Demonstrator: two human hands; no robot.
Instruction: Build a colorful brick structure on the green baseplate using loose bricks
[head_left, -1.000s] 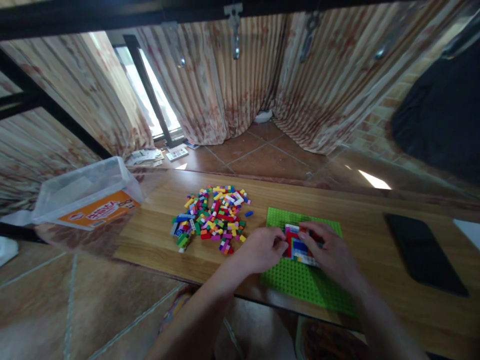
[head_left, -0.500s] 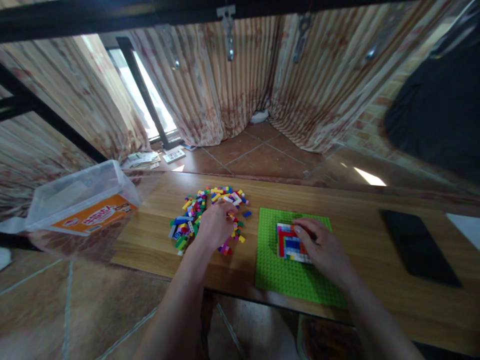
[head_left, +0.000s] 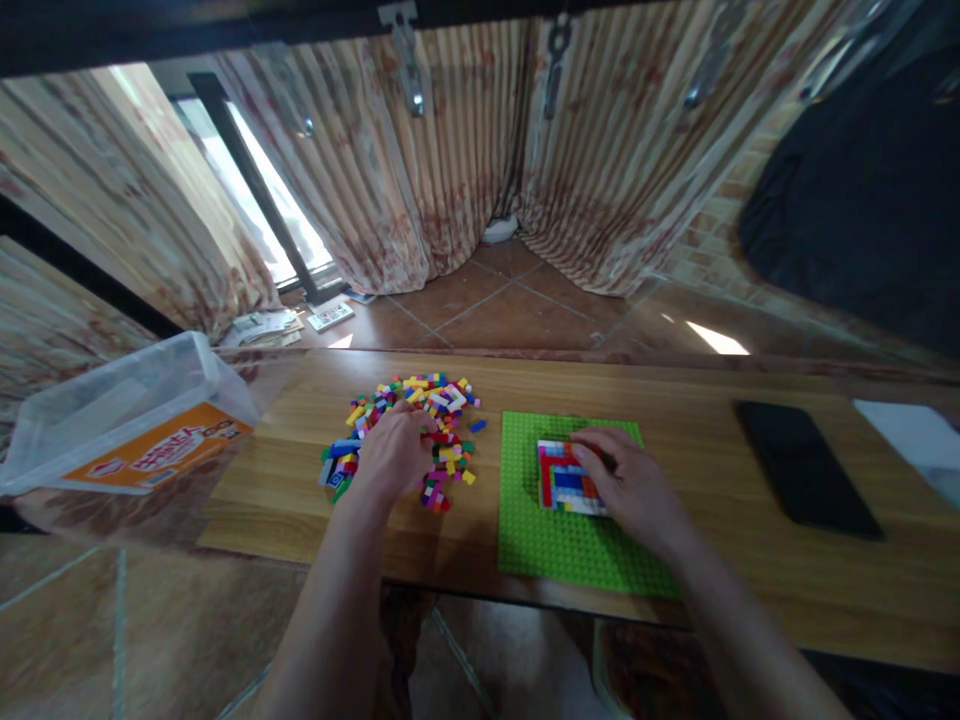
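A heap of small, colourful toy bricks (head_left: 448, 455) lies spread on the wooden table. My left hand (head_left: 396, 455) is down over the middle of this heap, fingers curled together among the bricks; what they hold, if anything, is hidden. On a green studded baseplate (head_left: 525, 545) sits a flat, many-coloured brick build (head_left: 568, 480), with red, blue and white rows on top. My right hand (head_left: 626, 480) grips the build's right side, thumb on its upper face and fingers bent round the far right corner. The hand covers that side of it.
A clear plastic box (head_left: 112, 400) with an orange label stands at the left end of the table (head_left: 285, 500). To the right lie a dark tablet-like slab (head_left: 806, 470) and white paper (head_left: 911, 440). A loose blue brick (head_left: 478, 426) lies between heap and baseplate.
The camera has turned a little to the right. My left hand has shifted slightly left across the heap. My right hand keeps its place on the brick build.
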